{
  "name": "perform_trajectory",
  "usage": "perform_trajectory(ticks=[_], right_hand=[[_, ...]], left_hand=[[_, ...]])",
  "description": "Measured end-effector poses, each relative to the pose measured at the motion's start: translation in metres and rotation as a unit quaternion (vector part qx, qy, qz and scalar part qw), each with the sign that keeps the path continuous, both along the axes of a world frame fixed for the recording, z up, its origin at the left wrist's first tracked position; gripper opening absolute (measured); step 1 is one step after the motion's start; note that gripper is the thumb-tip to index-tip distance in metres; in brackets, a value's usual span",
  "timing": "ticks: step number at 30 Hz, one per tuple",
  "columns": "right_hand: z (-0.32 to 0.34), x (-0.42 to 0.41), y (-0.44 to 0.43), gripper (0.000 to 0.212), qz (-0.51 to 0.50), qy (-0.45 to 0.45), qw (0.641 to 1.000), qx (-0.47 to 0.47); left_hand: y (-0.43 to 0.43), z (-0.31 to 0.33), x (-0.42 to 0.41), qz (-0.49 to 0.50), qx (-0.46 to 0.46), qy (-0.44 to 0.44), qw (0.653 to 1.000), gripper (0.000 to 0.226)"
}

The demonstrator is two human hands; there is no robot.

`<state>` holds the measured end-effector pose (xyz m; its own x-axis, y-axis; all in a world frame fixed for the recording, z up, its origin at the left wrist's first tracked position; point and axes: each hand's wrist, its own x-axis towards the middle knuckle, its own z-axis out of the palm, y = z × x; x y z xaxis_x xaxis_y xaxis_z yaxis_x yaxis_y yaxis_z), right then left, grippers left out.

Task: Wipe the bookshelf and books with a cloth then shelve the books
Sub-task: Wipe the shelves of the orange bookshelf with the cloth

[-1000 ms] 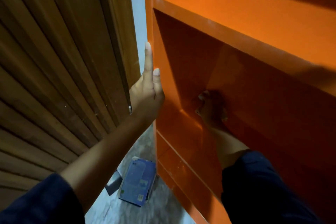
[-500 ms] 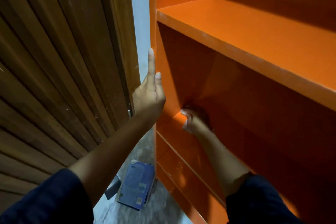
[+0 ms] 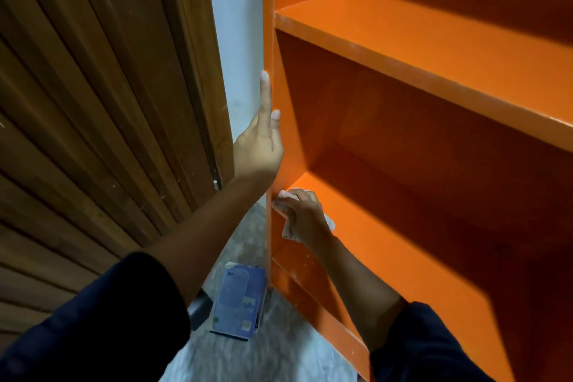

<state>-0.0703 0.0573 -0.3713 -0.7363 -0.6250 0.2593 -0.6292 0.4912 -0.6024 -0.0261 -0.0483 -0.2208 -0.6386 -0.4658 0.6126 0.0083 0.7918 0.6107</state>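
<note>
**Desk:** What is it made of?

**Me:** The bookshelf [image 3: 434, 65] is painted orange, smooth and glossy. Its boards are flat with square edges, and white specks dot the front of the lower boards. To its left is a strip of pale wall [image 3: 235, 40], then a brown wooden door [image 3: 93, 102] with long ridged slats. The floor [image 3: 273, 350] is mottled grey, like marble.

**Desk:** And your hands?

**Me:** My left hand [image 3: 259, 149] lies flat against the shelf's left upright. Its fingers [image 3: 265, 93] are straight and close together, pointing up, and the thumb rests on the front edge. My right hand [image 3: 305, 215] is at the near left corner of the lower board, fingers curled down over the cloth [image 3: 288, 231]. Both sleeves [image 3: 93, 326] are dark navy.

**Desk:** Where is the cloth, exactly?

**Me:** It is white, soft and crumpled, bunched under my right palm. It peeps out past the fingertips at the corner, hangs over the board's front edge below my hand, and shows again on the right by the wrist. It touches the board beside the upright.

**Desk:** Any books?

**Me:** A blue book [image 3: 238, 304] lies flat on the floor, just left of the shelf's foot and below my left forearm. It is rectangular, with a paler rounded panel on its cover. Something dark lies under it, too hidden to tell.
</note>
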Motion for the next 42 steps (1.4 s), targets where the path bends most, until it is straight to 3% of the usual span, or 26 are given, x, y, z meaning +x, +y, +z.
perform_trajectory(ticks=[5, 9, 12, 18, 21, 25, 29, 32, 36, 39, 41, 42], right_hand=[[-0.001, 0.026, -0.004, 0.046, -0.02, 0.02, 0.999, -0.019], [-0.006, 0.051, -0.013, 0.032, 0.038, -0.022, 0.998, 0.037], [-0.035, 0.086, -0.009, 0.037, 0.048, -0.11, 0.992, 0.03], [-0.104, 0.15, 0.059, 0.027, -0.135, -0.131, 0.98, -0.066], [-0.128, 0.151, 0.118, 0.026, -0.249, -0.104, 0.96, -0.068], [-0.185, 0.14, 0.199, 0.04, -0.447, -0.09, 0.89, -0.018], [-0.243, 0.128, 0.25, 0.052, -0.573, -0.047, 0.817, 0.039], [-0.28, 0.116, 0.261, 0.042, -0.645, -0.112, 0.754, 0.052], [-0.321, 0.086, 0.261, 0.04, -0.634, -0.056, 0.761, 0.129], [-0.332, 0.052, 0.273, 0.066, -0.558, -0.014, 0.789, 0.255], [-0.339, 0.027, 0.286, 0.062, -0.513, -0.028, 0.782, 0.353], [-0.342, 0.015, 0.293, 0.056, -0.513, -0.046, 0.784, 0.347]], left_hand=[[-0.01, 0.0, 0.006, -0.009, -0.024, -0.016, 1.0, 0.054], [-0.019, 0.0, 0.009, -0.072, -0.051, -0.013, 0.996, 0.056], [-0.026, -0.002, 0.01, -0.112, -0.051, -0.026, 0.992, 0.06], [-0.034, -0.054, 0.022, -0.179, -0.009, -0.045, 0.983, 0.052], [-0.033, -0.104, 0.029, -0.192, 0.026, -0.05, 0.98, 0.051], [-0.026, -0.182, 0.027, -0.195, 0.062, -0.041, 0.978, 0.051], [-0.016, -0.261, 0.011, -0.157, 0.082, -0.039, 0.983, 0.054], [-0.008, -0.313, -0.001, -0.149, 0.096, -0.005, 0.984, 0.055], [-0.006, -0.37, -0.023, -0.124, 0.094, 0.092, 0.984, 0.055], [-0.008, -0.387, -0.036, -0.132, 0.082, 0.163, 0.974, 0.056], [-0.007, -0.389, -0.039, -0.137, 0.075, 0.193, 0.969, 0.057], [-0.008, -0.39, -0.041, -0.134, 0.072, 0.202, 0.967, 0.057]])
